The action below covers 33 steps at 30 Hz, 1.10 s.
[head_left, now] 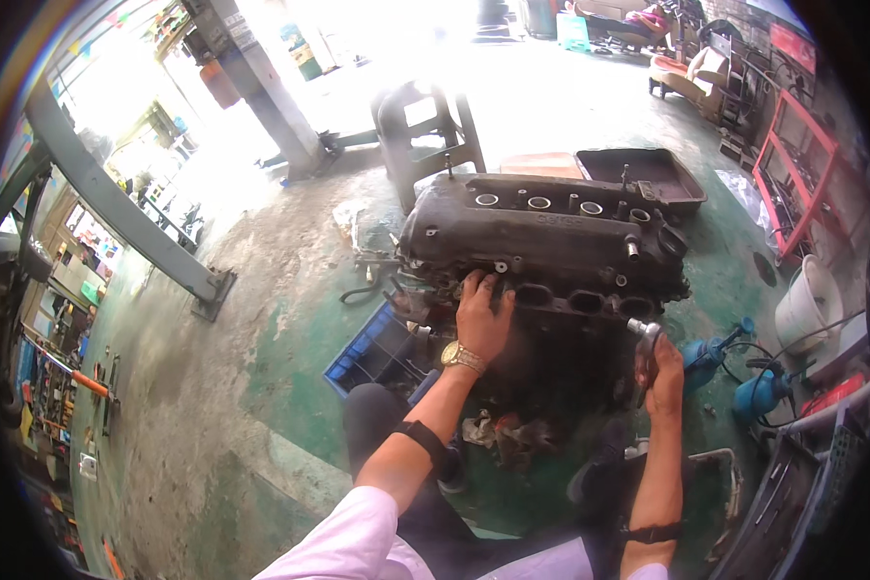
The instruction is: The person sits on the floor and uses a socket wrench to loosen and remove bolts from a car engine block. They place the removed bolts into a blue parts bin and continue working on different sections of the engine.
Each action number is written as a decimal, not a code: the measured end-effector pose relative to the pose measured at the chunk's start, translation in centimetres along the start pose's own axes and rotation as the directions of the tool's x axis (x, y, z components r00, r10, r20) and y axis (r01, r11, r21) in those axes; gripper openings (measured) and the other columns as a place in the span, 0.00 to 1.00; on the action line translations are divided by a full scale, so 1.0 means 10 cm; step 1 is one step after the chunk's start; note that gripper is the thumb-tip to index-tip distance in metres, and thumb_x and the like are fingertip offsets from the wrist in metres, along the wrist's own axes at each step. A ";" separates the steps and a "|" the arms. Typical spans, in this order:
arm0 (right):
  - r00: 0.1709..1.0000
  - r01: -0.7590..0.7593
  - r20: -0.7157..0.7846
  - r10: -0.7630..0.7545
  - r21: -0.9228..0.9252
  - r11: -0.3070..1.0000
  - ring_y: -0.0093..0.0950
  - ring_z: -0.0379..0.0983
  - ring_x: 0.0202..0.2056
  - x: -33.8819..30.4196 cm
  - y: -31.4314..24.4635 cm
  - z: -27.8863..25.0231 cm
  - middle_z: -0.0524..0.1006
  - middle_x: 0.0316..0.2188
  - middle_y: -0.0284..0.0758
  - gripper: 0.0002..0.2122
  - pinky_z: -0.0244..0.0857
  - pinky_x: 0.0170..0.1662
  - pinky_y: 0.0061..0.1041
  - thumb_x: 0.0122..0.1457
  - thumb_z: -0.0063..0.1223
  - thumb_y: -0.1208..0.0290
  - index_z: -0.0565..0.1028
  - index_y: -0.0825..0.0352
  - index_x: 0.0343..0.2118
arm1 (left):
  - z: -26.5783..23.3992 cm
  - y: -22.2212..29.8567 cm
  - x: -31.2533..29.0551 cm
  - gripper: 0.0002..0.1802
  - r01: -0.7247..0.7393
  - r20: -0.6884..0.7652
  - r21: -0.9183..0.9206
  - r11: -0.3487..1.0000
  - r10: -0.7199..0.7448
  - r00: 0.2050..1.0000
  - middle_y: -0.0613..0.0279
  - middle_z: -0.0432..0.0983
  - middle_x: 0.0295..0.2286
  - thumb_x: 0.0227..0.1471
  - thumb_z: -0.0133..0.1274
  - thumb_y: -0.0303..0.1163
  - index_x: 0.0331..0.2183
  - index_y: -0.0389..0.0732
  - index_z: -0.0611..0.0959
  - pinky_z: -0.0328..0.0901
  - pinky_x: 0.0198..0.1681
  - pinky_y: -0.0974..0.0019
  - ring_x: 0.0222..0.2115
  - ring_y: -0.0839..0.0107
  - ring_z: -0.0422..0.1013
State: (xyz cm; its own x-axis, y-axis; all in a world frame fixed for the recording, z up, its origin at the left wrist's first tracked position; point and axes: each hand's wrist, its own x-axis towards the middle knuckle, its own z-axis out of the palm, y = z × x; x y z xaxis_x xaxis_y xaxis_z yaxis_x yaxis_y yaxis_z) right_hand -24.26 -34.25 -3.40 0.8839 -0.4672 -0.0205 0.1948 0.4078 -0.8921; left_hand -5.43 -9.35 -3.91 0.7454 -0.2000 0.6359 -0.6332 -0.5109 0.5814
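A dark, grimy engine stands in front of me, with several round holes along its top cover and larger oval ports on its near side. My left hand rests on the engine's near side, just left of the ports, with its fingers stretched forward against the metal. Nothing shows in it, though the fingertips are partly hidden. My right hand is closed round the handle of a ratchet wrench. Its silver head points up and left, close to the rightmost port; whether it touches the engine I cannot tell.
A blue crate with parts lies left of the engine. Behind it stand a stool and a black tray. Blue spray bottles, a white bucket and a red frame are at the right. Crumpled rags lie below the engine.
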 end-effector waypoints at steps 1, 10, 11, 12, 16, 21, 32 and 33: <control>1.000 -0.003 -0.005 0.003 0.004 1.000 0.16 0.63 0.15 0.00 -0.02 0.01 0.70 0.16 0.27 0.16 0.52 0.17 0.14 0.65 0.48 0.56 0.75 0.67 0.32 | 0.00 0.00 0.00 0.20 0.029 0.028 0.005 1.000 -0.029 0.999 0.41 0.70 0.46 0.52 0.57 0.35 0.44 0.31 0.78 0.65 0.49 0.53 0.46 0.43 0.68; 0.999 -0.027 -0.022 0.031 0.166 0.986 0.17 0.65 0.18 0.05 -0.05 0.02 0.75 0.23 0.31 0.14 0.54 0.19 0.15 0.64 0.49 0.57 0.75 0.66 0.35 | 0.00 -0.01 0.00 0.21 -0.015 0.003 0.008 1.000 0.015 1.000 0.41 0.70 0.47 0.50 0.58 0.33 0.43 0.30 0.78 0.65 0.50 0.54 0.47 0.44 0.68; 0.999 -0.030 -0.019 0.034 0.162 0.986 0.17 0.65 0.19 0.07 -0.05 0.02 0.75 0.23 0.31 0.14 0.54 0.19 0.15 0.64 0.50 0.58 0.75 0.66 0.35 | 0.00 -0.01 0.01 0.21 -0.021 -0.001 0.005 1.000 0.021 1.000 0.41 0.70 0.47 0.50 0.58 0.33 0.43 0.30 0.78 0.65 0.50 0.54 0.47 0.44 0.68; 0.999 -0.028 -0.029 0.033 0.162 0.986 0.17 0.65 0.18 0.09 -0.04 0.01 0.75 0.23 0.31 0.13 0.55 0.19 0.15 0.64 0.51 0.58 0.75 0.66 0.35 | 0.00 0.00 0.01 0.20 -0.030 -0.003 0.013 0.999 0.030 1.000 0.41 0.70 0.47 0.50 0.58 0.32 0.43 0.30 0.78 0.65 0.50 0.54 0.46 0.44 0.68; 0.998 -0.013 -0.055 0.021 0.146 0.989 0.18 0.65 0.18 0.16 -0.05 0.04 0.74 0.22 0.31 0.13 0.55 0.18 0.15 0.63 0.52 0.59 0.75 0.66 0.35 | 0.00 0.01 0.00 0.19 -0.040 -0.018 0.006 0.999 0.040 0.999 0.43 0.72 0.44 0.51 0.56 0.31 0.45 0.35 0.79 0.64 0.49 0.52 0.45 0.44 0.68; 0.999 0.021 -0.049 -0.015 0.123 0.992 0.17 0.62 0.15 0.14 -0.09 0.16 0.71 0.20 0.28 0.14 0.53 0.17 0.16 0.61 0.53 0.56 0.74 0.65 0.35 | 0.02 -0.04 0.00 0.17 -0.103 -0.025 0.051 0.993 0.105 0.994 0.42 0.72 0.44 0.52 0.56 0.31 0.44 0.34 0.79 0.64 0.49 0.52 0.44 0.43 0.68; 0.997 0.045 -0.066 -0.040 0.083 0.996 0.15 0.61 0.16 0.12 -0.08 0.10 0.72 0.19 0.28 0.11 0.51 0.18 0.16 0.63 0.51 0.61 0.75 0.64 0.31 | -0.03 0.02 0.05 0.18 -0.108 -0.024 0.045 0.993 0.110 0.994 0.42 0.71 0.42 0.53 0.56 0.35 0.40 0.30 0.78 0.66 0.45 0.51 0.42 0.43 0.69; 0.998 0.055 -0.044 -0.054 0.037 0.998 0.15 0.61 0.16 0.13 -0.09 0.08 0.73 0.19 0.28 0.10 0.51 0.18 0.16 0.63 0.51 0.61 0.75 0.63 0.31 | -0.02 0.02 0.07 0.18 -0.104 -0.016 0.058 0.993 0.106 0.994 0.42 0.71 0.42 0.53 0.56 0.35 0.40 0.31 0.78 0.66 0.45 0.51 0.42 0.43 0.69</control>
State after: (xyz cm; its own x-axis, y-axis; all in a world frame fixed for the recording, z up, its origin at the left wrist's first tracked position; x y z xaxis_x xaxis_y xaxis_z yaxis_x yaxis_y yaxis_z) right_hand -22.99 -34.62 -2.26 0.8526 -0.5225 0.0074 0.2588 0.4099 -0.8746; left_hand -5.10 -9.37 -3.26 0.6708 -0.2392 0.7020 -0.6944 -0.5350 0.4813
